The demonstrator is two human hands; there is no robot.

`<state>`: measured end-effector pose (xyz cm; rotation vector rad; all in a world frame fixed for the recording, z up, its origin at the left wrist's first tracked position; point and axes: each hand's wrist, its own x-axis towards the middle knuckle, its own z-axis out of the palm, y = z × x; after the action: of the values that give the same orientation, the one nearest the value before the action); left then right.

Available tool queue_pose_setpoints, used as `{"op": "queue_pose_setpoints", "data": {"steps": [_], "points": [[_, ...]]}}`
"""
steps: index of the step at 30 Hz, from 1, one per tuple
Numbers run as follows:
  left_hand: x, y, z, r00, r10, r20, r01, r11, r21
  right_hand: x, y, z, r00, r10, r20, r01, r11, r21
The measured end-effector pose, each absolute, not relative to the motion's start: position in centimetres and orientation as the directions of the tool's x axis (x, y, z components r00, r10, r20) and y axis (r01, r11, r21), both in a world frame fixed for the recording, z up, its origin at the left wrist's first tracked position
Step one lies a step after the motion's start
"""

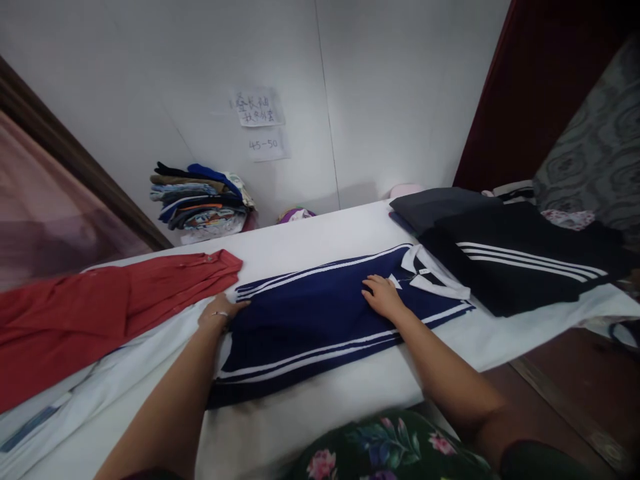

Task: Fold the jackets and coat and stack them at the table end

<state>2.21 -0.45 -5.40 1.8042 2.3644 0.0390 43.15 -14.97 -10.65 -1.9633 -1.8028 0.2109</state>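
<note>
A navy shirt with white stripes along both sides and a white collar lies flat, its sides folded in lengthwise. The collar end is at the right, with a small white label near the neckline. My left hand, with a bracelet at the wrist, grips the hem at the left end; its thumb lies over the fabric and the other fingers are mostly hidden. On the shirt's upper part, just below the collar, my right hand rests palm down with its fingers apart.
A red garment lies left, over pale clothing. Behind it stands a stack of folded clothes. Dark folded garments with white stripes are piled right of the collar. Paper notes hang on the wall behind the white table.
</note>
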Motion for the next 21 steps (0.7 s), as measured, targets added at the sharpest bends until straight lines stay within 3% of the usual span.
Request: {"op": "queue_pose_setpoints", "data": {"steps": [2,4,7,9,14,21], "points": [[2.6,-0.9,-5.8,-0.275,0.953,-0.127,0.954,0.287,0.091,43.0,-15.1,-10.6,0.125,0.978,0.164,0.909,-0.046,-0.415],[3.5,-1.5,-5.7,-0.269,0.962,-0.036,0.961,0.271,0.057,42.8,-15.3,-10.4,0.135,0.978,0.159,0.913,-0.060,-0.404],[5.5,-2.2,-5.3,-0.090,0.983,0.158,0.996,0.090,0.005,42.3,-15.2,-9.8,0.132,0.973,0.187,0.926,-0.054,-0.373],[6.9,-2.4,-5.2,0.065,0.976,0.207,0.998,-0.061,-0.026,41.9,-14.6,-9.1,0.098,0.968,0.231,0.935,-0.010,-0.354],[9.9,-2.1,-7.0,0.244,0.965,0.093,0.970,-0.243,-0.017,41.2,-11.2,-7.4,0.017,0.970,0.243,0.953,0.058,-0.298],[10.6,-1.1,-10.3,0.193,0.977,-0.092,0.981,-0.190,0.047,42.8,-6.5,-9.6,0.008,1.000,-0.013,0.968,-0.011,-0.250]]}}
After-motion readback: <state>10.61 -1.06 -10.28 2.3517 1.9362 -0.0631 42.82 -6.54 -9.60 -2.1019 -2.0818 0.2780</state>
